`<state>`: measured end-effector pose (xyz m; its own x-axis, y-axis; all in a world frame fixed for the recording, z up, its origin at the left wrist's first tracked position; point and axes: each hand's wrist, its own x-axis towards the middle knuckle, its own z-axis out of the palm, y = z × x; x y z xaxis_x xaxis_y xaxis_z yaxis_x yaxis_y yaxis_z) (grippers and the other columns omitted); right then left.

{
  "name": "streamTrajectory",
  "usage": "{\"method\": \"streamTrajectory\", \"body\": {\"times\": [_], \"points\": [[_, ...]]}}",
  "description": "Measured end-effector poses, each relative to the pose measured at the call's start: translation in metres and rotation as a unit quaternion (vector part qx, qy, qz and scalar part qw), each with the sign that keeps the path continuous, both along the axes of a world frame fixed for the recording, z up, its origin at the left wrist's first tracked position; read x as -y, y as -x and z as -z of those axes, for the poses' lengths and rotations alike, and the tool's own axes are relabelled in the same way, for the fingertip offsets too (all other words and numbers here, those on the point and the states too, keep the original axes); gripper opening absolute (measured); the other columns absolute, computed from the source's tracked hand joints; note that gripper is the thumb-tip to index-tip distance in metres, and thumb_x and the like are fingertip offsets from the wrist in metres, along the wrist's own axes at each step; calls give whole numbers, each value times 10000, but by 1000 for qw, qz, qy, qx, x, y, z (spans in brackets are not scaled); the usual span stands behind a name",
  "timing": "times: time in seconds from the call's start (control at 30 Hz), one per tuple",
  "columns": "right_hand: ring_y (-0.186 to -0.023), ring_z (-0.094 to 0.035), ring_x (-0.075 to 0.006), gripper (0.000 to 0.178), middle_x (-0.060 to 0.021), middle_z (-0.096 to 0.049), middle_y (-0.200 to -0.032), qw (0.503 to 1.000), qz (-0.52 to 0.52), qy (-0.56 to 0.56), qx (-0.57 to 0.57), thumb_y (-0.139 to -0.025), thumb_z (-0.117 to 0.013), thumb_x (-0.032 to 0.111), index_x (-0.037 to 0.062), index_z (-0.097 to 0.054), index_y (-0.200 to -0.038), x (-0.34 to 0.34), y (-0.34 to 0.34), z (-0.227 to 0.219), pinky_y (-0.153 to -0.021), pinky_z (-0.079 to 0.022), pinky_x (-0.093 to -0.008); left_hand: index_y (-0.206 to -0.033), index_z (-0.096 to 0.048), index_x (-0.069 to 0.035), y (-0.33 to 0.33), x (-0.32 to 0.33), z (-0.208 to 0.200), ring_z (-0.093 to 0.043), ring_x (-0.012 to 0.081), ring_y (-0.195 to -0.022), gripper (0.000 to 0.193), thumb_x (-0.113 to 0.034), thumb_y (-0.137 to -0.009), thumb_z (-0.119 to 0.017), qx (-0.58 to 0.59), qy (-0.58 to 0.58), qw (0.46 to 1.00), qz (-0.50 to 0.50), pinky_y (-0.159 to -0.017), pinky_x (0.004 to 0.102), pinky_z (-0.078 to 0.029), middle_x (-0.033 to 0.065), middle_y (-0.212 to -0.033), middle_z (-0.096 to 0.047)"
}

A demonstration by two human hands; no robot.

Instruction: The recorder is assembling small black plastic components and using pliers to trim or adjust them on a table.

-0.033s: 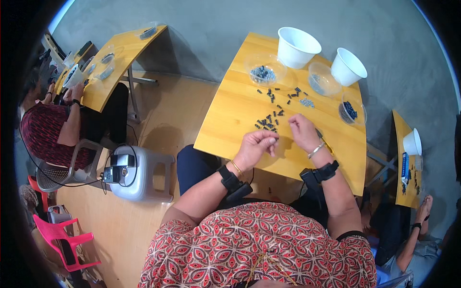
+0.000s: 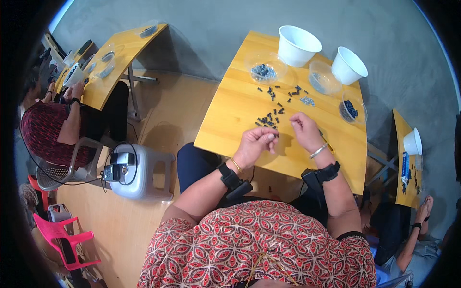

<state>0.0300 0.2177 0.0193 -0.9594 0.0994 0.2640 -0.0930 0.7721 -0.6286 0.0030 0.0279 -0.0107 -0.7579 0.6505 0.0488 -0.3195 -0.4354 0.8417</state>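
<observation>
My left hand [image 2: 258,144] is closed in a pinch above the near part of the wooden table [image 2: 230,113], with a small dark piece [image 2: 277,136] at its fingertips. To its right, my right hand [image 2: 306,132] also has its fingers pressed together; whatever they hold is hidden. Just beyond the left hand lies a loose group of small black cylindrical parts [image 2: 269,117], with more scattered farther back. A small heap of silver screws [image 2: 307,101] lies beyond the right hand. Beside my right wrist is a thin tool with a yellow handle [image 2: 328,144], partly covered.
Clear bowls hold screws with black parts [image 2: 263,72], silver pieces [image 2: 325,86] and black parts [image 2: 351,109]. Two white buckets [image 2: 294,50] [image 2: 349,67] stand at the back. A grey stool [image 2: 139,177] carries a cabled device. People work at side tables [image 2: 122,53].
Both hands hold almost the same pose; the right hand has shifted very slightly. The parts on the table lie as before.
</observation>
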Motion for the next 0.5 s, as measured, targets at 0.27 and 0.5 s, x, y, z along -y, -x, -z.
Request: {"method": "streamTrajectory", "body": {"times": [0.27, 0.5], "points": [[-661, -501, -62, 63, 4, -536, -750, 948, -55, 313, 27, -818, -516, 14, 22, -521, -880, 34, -26, -26, -597, -419, -201, -975, -539, 10, 8, -1, 0, -536, 108, -618, 152, -75, -889, -448, 70, -70, 995, 13, -566, 239, -490, 70, -770, -577], [-633, -481, -52, 46, 6, -517, -727, 907, -85, 409, 49, -828, -517, 26, 18, -510, -873, 42, -28, -19, -571, -414, -188, -962, -554, -5, 7, -1, 6, -515, 90, -649, 147, -92, -887, -462, 40, -99, 994, 30, -575, 236, -473, 40, -760, -555]]}}
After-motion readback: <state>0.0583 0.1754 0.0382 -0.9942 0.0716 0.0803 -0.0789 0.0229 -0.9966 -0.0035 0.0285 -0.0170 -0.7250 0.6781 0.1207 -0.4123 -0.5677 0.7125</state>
